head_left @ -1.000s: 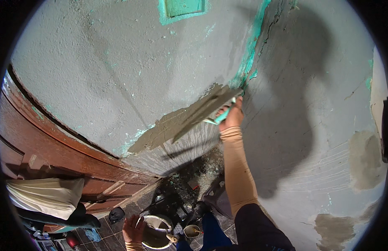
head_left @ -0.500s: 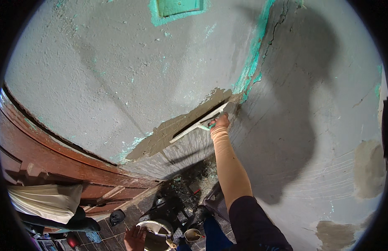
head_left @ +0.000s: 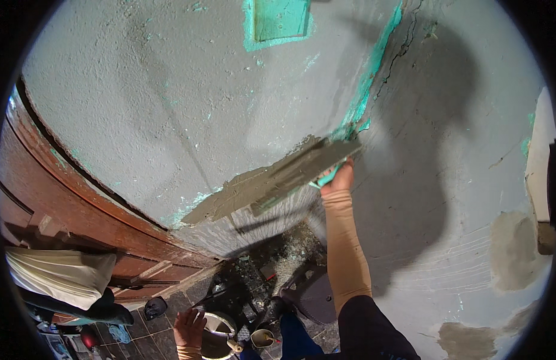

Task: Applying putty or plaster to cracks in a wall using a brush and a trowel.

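My right hand [head_left: 341, 178] is closed round the green handle of a long plastering trowel [head_left: 308, 174]. The blade is tilted, with a coat of wet mortar on its broad face. It is held close in front of the wall; whether its edge touches there I cannot tell. Behind and to its left lies a brown-grey strip of wet mortar [head_left: 221, 203] on the grey wall, near the corner. Low on the left, my left hand [head_left: 190, 329] is held open, fingers apart, beside a bucket [head_left: 221, 321] with a pale rim. A tool handle [head_left: 234, 346] juts over the bucket's edge.
A reddish wooden door [head_left: 80, 204] with a pale cloth [head_left: 62, 276] hanging on it stands at left. A small pot [head_left: 261, 338] and a dark plastic seat or lid [head_left: 308, 297] are on the tiled floor. A crack [head_left: 393, 57] runs down the right wall beside green paint.
The trowel has turned from edge-on at the wall to show its mortar-covered face. My right hand has shifted slightly right. My left hand has risen a little further into view.
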Action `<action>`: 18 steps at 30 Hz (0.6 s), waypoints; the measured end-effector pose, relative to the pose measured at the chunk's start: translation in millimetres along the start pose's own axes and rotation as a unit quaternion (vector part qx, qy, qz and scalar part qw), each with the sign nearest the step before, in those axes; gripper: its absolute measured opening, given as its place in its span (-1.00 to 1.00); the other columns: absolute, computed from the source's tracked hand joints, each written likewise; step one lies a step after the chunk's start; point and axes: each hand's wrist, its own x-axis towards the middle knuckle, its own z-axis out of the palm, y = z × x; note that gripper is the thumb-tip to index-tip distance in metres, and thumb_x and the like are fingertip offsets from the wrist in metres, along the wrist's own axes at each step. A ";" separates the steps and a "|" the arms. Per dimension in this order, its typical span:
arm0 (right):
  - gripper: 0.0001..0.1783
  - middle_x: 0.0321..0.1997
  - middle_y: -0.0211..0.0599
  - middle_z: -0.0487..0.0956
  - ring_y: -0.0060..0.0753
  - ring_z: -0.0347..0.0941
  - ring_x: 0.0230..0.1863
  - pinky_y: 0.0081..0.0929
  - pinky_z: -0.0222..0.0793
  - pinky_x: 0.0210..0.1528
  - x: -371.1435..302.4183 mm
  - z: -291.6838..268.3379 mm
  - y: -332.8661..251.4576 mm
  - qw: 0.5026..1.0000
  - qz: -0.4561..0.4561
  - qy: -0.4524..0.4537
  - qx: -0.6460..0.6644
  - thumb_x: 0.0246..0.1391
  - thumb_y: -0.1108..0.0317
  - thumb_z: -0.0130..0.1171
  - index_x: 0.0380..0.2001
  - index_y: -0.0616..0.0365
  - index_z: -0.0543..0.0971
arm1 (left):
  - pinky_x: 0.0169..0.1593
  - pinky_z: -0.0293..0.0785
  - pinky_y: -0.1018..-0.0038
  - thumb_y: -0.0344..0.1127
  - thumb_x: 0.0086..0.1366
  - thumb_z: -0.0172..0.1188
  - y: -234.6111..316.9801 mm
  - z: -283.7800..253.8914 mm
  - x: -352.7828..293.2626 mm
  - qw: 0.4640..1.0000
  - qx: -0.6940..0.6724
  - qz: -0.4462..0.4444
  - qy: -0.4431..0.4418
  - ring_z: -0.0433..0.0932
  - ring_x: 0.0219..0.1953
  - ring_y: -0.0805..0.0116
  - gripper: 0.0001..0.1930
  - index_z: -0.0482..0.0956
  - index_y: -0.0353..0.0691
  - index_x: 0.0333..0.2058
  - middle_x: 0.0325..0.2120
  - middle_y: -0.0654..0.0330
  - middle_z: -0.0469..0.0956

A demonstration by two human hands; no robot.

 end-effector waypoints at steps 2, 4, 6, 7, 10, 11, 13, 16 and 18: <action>-0.61 -0.71 -0.57 0.12 -0.54 0.01 -0.76 -0.50 -0.06 -0.71 10.6 -45.4 12.5 1.000 0.006 -0.001 -0.011 0.10 -0.13 -0.18 -0.60 -0.12 0.20 | 0.00 0.37 0.05 0.05 0.20 0.05 -4.3 -11.5 1.5 1.000 0.012 0.004 -0.004 0.41 -0.03 -0.02 -0.52 0.43 -0.28 -0.15 -0.17 0.06 0.48; -0.62 -0.73 -0.54 0.08 -0.52 -0.01 -0.76 -0.49 -0.08 -0.70 22.9 -90.3 34.4 0.998 0.056 0.037 0.020 0.07 -0.12 -0.14 -0.59 -0.11 0.19 | -0.04 0.42 0.07 0.05 0.19 0.06 -6.9 -22.2 -1.8 1.000 -0.001 0.005 0.018 0.42 -0.05 -0.02 -0.52 0.43 -0.30 -0.16 -0.17 0.06 0.47; -0.62 -0.72 -0.53 0.07 -0.51 -0.02 -0.75 -0.49 -0.07 -0.70 36.4 -123.6 62.4 0.992 0.055 0.114 -0.005 0.05 -0.12 -0.12 -0.58 -0.10 0.18 | -0.05 0.43 0.07 0.04 0.19 0.07 -11.2 -26.0 -1.4 0.999 -0.005 0.002 0.033 0.42 -0.06 -0.03 -0.52 0.42 -0.30 -0.16 -0.17 0.06 0.46; -0.62 -0.71 -0.51 0.05 -0.50 -0.02 -0.74 -0.48 -0.07 -0.69 41.2 -129.8 77.8 0.980 0.057 0.188 -0.028 0.03 -0.12 -0.10 -0.57 -0.10 0.18 | -0.06 0.44 0.07 0.04 0.19 0.07 -12.9 -28.4 -0.6 0.999 -0.008 0.003 0.050 0.42 -0.06 -0.04 -0.52 0.42 -0.31 -0.16 -0.17 0.05 0.45; -0.61 -0.62 -0.44 0.06 -0.46 0.00 -0.70 -0.44 -0.03 -0.66 56.8 -103.5 108.3 0.972 0.053 0.230 -0.003 0.00 -0.10 -0.08 -0.51 -0.03 0.16 | -0.05 0.44 0.07 0.02 0.19 0.08 -8.1 -37.1 -2.9 0.998 -0.022 -0.001 0.054 0.41 -0.07 -0.06 -0.53 0.42 -0.32 -0.17 -0.18 0.05 0.44; -0.64 -0.59 -0.41 0.10 -0.47 0.01 -0.69 -0.42 -0.02 -0.66 50.9 -66.0 125.9 0.960 0.033 0.279 0.006 -0.01 -0.05 -0.08 -0.47 0.00 0.19 | -0.05 0.44 0.07 0.02 0.19 0.08 0.9 -41.4 -8.3 0.998 -0.019 0.011 0.067 0.41 -0.07 -0.06 -0.53 0.42 -0.32 -0.17 -0.18 0.05 0.44; -0.68 -0.59 -0.41 0.14 -0.47 0.03 -0.69 -0.45 0.01 -0.65 72.1 -83.6 103.4 0.959 -0.005 0.281 -0.013 -0.01 0.00 -0.09 -0.42 0.02 0.24 | -0.05 0.45 0.06 0.01 0.20 0.08 -12.8 -26.8 -5.2 0.999 -0.015 -0.005 0.040 0.42 -0.09 -0.06 -0.54 0.41 -0.31 -0.16 -0.19 0.04 0.45; -0.72 -0.61 -0.41 0.16 -0.48 0.05 -0.69 -0.47 0.03 -0.67 41.1 -35.4 111.3 0.976 -0.005 0.216 -0.027 0.00 0.03 -0.10 -0.44 -0.01 0.23 | -0.06 0.45 0.06 0.01 0.20 0.07 -8.9 -32.0 -5.3 0.998 0.003 0.008 0.060 0.43 -0.08 -0.05 -0.55 0.41 -0.31 -0.17 -0.20 0.03 0.46; -0.73 -0.62 -0.41 0.17 -0.49 0.06 -0.69 -0.49 0.02 -0.68 18.7 0.6 101.5 0.989 -0.011 0.144 -0.014 0.02 0.01 -0.13 -0.49 -0.06 0.22 | -0.06 0.44 0.07 0.00 0.20 0.07 -9.6 -32.4 -0.8 0.998 -0.008 -0.004 0.065 0.43 -0.07 -0.04 -0.55 0.42 -0.31 -0.17 -0.20 0.03 0.46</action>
